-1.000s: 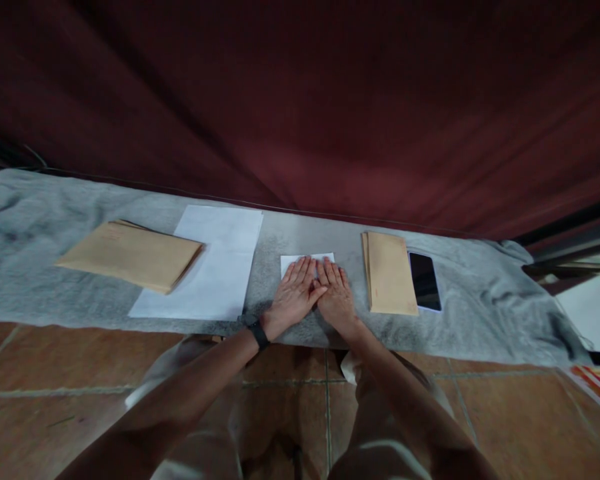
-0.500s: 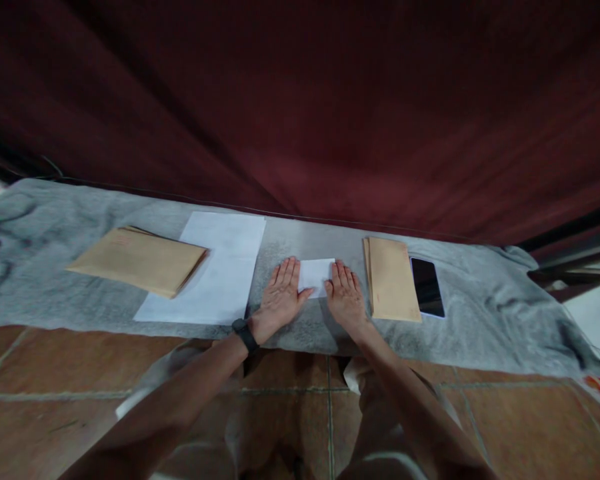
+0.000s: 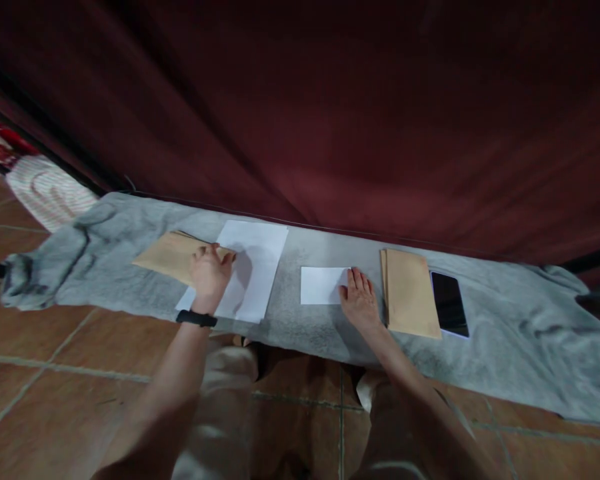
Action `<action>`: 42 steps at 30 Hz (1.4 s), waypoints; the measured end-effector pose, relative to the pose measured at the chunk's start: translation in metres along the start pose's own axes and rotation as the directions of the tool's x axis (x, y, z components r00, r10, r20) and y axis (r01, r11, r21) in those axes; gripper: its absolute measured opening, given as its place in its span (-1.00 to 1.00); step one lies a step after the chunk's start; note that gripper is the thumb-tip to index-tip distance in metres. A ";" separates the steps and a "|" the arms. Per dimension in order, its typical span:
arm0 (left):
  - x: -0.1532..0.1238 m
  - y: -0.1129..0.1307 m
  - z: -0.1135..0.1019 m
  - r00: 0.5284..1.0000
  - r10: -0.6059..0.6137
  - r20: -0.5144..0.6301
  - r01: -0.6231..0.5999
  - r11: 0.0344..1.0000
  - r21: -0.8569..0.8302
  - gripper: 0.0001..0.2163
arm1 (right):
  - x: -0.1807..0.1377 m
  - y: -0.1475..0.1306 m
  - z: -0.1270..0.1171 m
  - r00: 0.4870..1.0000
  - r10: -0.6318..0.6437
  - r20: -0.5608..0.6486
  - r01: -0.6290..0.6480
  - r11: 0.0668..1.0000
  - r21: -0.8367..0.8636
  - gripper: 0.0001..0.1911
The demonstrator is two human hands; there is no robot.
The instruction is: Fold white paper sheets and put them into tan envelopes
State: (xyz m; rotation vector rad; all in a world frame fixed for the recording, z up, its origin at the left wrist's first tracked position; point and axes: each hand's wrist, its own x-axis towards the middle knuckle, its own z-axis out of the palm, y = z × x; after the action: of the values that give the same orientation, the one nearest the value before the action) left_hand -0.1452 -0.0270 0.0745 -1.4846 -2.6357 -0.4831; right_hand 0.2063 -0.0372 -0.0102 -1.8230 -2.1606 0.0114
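My left hand, with a black watch on the wrist, rests on the right end of a stack of brown envelopes, fingers curled over its edge. The stack overlaps a white sheet of paper. My right hand lies flat with fingers stretched out, touching the right edge of a small folded white paper on the grey cloth.
A second stack of brown envelopes lies right of my right hand, with a dark phone beside it. A dark red curtain hangs behind the cloth. Brown floor tiles lie in front. A striped bundle sits at far left.
My left hand left the folded paper and moved left onto the brown envelope stack. My right hand slid to the folded paper's right edge. The view shifted left.
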 end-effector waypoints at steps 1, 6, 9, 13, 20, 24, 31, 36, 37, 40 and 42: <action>0.002 -0.008 -0.003 0.998 -0.039 0.043 0.037 0.999 0.036 -0.58 | 0.000 -0.001 0.000 1.000 0.002 0.004 -0.002 1.000 0.001 -0.43; -0.003 -0.014 -0.002 0.977 -0.041 0.209 0.012 0.990 0.138 -0.71 | -0.002 0.001 -0.001 1.000 0.001 0.017 -0.001 1.000 0.012 -0.42; -0.005 -0.010 -0.001 0.975 -0.070 0.213 0.043 0.991 0.129 -0.76 | -0.004 0.003 -0.001 1.000 -0.006 -0.005 0.006 1.000 0.022 -0.42; -0.002 -0.011 -0.002 0.963 -0.131 0.234 0.102 0.986 0.133 -0.78 | -0.004 0.003 -0.001 1.000 -0.012 -0.008 0.012 1.000 0.010 -0.43; -0.001 -0.011 0.000 0.967 -0.100 0.236 0.068 0.987 0.143 -0.75 | -0.005 0.000 -0.002 0.999 -0.028 -0.020 0.027 0.999 -0.044 -0.43; 0.001 -0.012 0.003 0.970 -0.117 0.211 0.083 0.983 0.166 -0.75 | -0.006 0.002 -0.002 0.998 -0.060 -0.033 0.058 0.997 -0.058 -0.44; 0.004 -0.016 -0.001 0.995 -0.096 0.002 0.094 0.986 0.139 -0.76 | -0.005 0.001 -0.004 0.999 -0.046 0.016 0.048 0.993 -0.108 -0.45; -0.006 0.005 -0.009 0.981 0.074 -0.177 -0.052 0.991 0.127 -0.79 | -0.004 -0.002 -0.007 0.998 -0.041 0.037 0.045 0.990 -0.131 -0.45; -0.012 0.013 -0.009 0.976 0.118 -0.181 -0.094 0.987 0.133 -0.80 | -0.004 -0.002 -0.007 0.999 -0.042 0.034 0.047 0.990 -0.135 -0.45; -0.038 0.046 -0.004 0.945 0.298 -0.134 -0.277 0.948 0.155 -0.82 | -0.004 -0.003 -0.007 0.998 -0.054 0.019 0.057 0.988 -0.145 -0.45; -0.055 0.067 0.004 0.901 0.429 -0.070 -0.419 0.900 0.123 -0.82 | -0.004 -0.003 -0.007 0.998 -0.059 0.011 0.060 0.987 -0.151 -0.45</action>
State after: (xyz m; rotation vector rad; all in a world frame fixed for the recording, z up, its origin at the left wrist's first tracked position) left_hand -0.0587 -0.0387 0.0739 -1.8763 -2.1328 -0.3555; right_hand 0.2059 -0.0431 -0.0041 -1.8395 -2.2753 -0.1642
